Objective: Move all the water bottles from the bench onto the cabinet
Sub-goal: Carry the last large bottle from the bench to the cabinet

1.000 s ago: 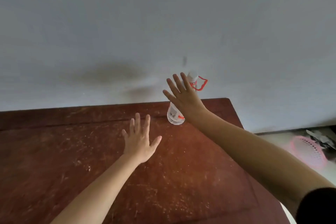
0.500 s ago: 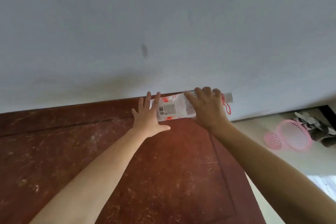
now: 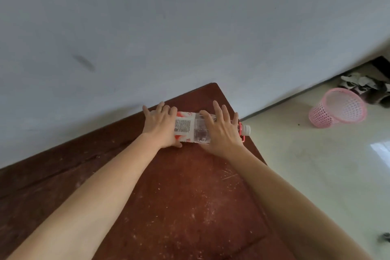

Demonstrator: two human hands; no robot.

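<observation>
From the head camera we see a clear water bottle (image 3: 191, 127) lying on its side on the scratched reddish-brown cabinet top (image 3: 190, 196). It is near the far right corner, close to the grey wall (image 3: 168, 27). Its white cap (image 3: 246, 130) points right and juts just past the cabinet's edge, with a red carry loop (image 3: 241, 134) at the neck.

The left hand (image 3: 161, 126) grips the bottle's base end, fingers curled over the top and thumb tucked along the near side by the label. The right hand (image 3: 221, 131) lies over the clear upper half, fingers spread and fairly straight, pressing down rather than wrapping round.

Off to the right, a pink mesh basket (image 3: 337, 110) lies tipped on the pale floor (image 3: 316, 164).
</observation>
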